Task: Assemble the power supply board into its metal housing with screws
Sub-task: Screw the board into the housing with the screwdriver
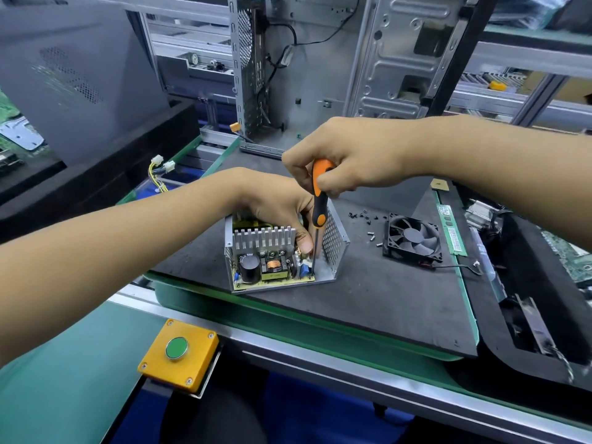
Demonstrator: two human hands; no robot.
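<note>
Your right hand [346,158] grips orange-black screwdriver [319,200], upright, tip at board [272,270] corner inside metal housing [334,241]. Your left hand [278,206] reaches into housing, fingers curled, thumb by shaft. Housing sits on counter [368,299]; loose screws [368,225], fan [413,240] right of housing.

I see a dark desk [368,309] carrying the metal housing [334,241], loose screws [365,219], a black fan [413,238] and a green memory stick [451,229].
</note>
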